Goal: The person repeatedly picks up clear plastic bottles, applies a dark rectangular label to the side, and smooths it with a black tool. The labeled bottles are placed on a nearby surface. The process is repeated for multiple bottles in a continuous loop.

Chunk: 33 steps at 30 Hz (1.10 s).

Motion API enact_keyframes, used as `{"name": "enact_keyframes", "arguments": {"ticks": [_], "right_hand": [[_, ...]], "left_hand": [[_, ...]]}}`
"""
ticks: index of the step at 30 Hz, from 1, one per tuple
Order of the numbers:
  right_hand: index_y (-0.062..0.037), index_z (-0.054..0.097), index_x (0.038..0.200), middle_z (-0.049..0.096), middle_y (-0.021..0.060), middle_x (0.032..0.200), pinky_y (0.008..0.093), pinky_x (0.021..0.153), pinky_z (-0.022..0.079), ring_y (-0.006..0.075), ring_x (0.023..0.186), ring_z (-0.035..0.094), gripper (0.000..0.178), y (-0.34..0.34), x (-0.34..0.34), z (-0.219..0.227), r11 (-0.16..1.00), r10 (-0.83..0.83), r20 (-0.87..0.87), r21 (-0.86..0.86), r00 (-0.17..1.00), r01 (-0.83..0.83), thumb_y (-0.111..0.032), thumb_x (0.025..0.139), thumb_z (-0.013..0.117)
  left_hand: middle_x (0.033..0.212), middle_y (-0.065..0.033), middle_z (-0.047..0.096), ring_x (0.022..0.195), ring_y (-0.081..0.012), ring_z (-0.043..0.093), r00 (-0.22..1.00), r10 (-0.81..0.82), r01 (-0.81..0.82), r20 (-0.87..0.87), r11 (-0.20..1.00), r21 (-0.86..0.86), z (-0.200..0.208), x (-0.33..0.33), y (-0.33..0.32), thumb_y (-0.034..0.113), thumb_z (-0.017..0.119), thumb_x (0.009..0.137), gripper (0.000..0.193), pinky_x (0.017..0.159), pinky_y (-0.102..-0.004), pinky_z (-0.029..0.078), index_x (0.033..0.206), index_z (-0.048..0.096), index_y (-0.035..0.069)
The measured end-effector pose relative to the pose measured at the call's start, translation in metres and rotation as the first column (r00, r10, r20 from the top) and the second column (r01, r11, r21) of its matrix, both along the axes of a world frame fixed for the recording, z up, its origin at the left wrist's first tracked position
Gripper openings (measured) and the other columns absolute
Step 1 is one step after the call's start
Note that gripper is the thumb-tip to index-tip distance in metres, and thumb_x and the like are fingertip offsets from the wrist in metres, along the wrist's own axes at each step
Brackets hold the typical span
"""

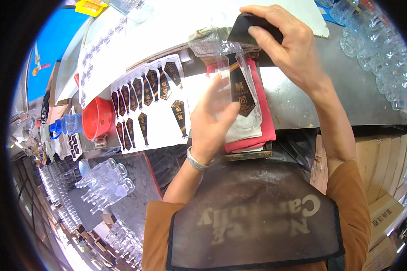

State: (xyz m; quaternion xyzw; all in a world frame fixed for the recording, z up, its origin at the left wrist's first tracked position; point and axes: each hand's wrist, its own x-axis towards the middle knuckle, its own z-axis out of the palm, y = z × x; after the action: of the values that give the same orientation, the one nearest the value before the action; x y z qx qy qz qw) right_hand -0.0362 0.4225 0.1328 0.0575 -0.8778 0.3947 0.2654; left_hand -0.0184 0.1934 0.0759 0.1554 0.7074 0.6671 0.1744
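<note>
A clear glass bottle (256, 119) lies in front of me with its neck away from me. It rests on a pad of white and red cloth (267, 113). A black tie-shaped decal (242, 90) with gold markings shows on the bottle. My left hand (210, 119) is beside the bottle's left side, thumb apart from the fingers, with its fingertips blurred; I see nothing held in it. Above the bottle's neck, my right hand (289, 43) grips a flat black scraper-like piece (252, 27) between thumb and fingers.
A white sheet (160, 126) of similar decals lies left of the bottle. Beyond it stand a red bowl (97, 119) and a blue-capped plastic bottle (71, 124). Glass bottles (106, 180) fill the lower left; more glassware (366, 54) is at right, above cardboard boxes (377, 158).
</note>
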Motion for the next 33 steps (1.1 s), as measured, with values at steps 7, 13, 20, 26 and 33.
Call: {"name": "enact_keyframes", "arguments": {"ticks": [7, 13, 20, 26, 33], "right_hand": [[-0.0022, 0.065, 0.115, 0.064, 0.0133, 0.095, 0.036, 0.074, 0.051, 0.0275, 0.081, 0.065, 0.025, -0.01, -0.009, 0.028, 0.983, 0.133, 0.035, 0.121, 0.99, -0.136, -0.007, 0.09, 0.062], [-0.0024, 0.066, 0.11, 0.063, 0.0143, 0.089, 0.0377, 0.072, 0.052, 0.0305, 0.079, 0.065, 0.026, -0.007, -0.026, 0.023, 0.953, 0.067, -0.147, 0.301, 0.987, -0.02, -0.005, 0.085, 0.063], [-0.0045, 0.067, 0.113, 0.07, 0.009, 0.104, 0.0288, 0.081, 0.052, 0.0188, 0.091, 0.068, 0.022, 0.012, -0.016, 0.013, 0.996, -0.078, -0.174, 0.035, 0.982, 0.085, -0.007, 0.093, 0.059], [-0.0022, 0.066, 0.115, 0.069, 0.0019, 0.098, 0.0232, 0.085, 0.049, 0.0072, 0.093, 0.062, 0.027, 0.015, 0.025, -0.026, 0.706, 0.163, 0.244, -0.706, 0.956, 0.059, -0.018, 0.101, 0.048], [-0.0022, 0.066, 0.112, 0.068, 0.002, 0.099, 0.0222, 0.084, 0.049, 0.006, 0.091, 0.062, 0.026, 0.009, 0.048, -0.047, 0.546, 0.211, 0.324, -0.822, 0.922, 0.164, -0.019, 0.101, 0.049]], "left_hand": [[0.137, -0.0181, 0.059, 0.113, -0.0225, 0.065, 1.0, 0.02, -0.02, 0.018, 1.0, -0.018, 0.005, 0.003, 0.001, 0.008, 0.073, 0.088, 0.067, 0.092, -0.0338, 0.055, 0.146, 0.043, -0.006], [0.136, -0.0186, 0.059, 0.112, -0.0233, 0.065, 0.999, 0.025, -0.027, -0.038, 0.999, -0.039, 0.008, 0.002, 0.004, 0.007, 0.072, 0.087, 0.067, 0.092, -0.0344, 0.055, 0.146, 0.043, -0.006], [0.136, -0.0192, 0.06, 0.12, -0.0241, 0.061, 0.995, -0.011, 0.008, 0.098, 0.999, 0.034, 0.008, -0.008, 0.002, 0.007, 0.071, 0.089, 0.069, 0.097, -0.0354, 0.053, 0.15, 0.039, -0.003], [0.096, -0.0156, 0.071, 0.081, -0.0193, 0.065, 0.981, 0.015, 0.038, 0.193, 0.962, -0.27, 0.031, -0.07, 0.032, 0.055, 0.055, 0.099, 0.063, 0.073, -0.0333, 0.052, 0.101, 0.064, -0.007], [0.071, -0.0168, 0.065, 0.068, -0.0192, 0.06, 0.992, 0.008, -0.059, -0.125, 0.909, -0.411, 0.019, -0.075, 0.046, 0.057, 0.059, 0.096, 0.065, 0.067, -0.035, 0.05, 0.077, 0.059, -0.005]]}}
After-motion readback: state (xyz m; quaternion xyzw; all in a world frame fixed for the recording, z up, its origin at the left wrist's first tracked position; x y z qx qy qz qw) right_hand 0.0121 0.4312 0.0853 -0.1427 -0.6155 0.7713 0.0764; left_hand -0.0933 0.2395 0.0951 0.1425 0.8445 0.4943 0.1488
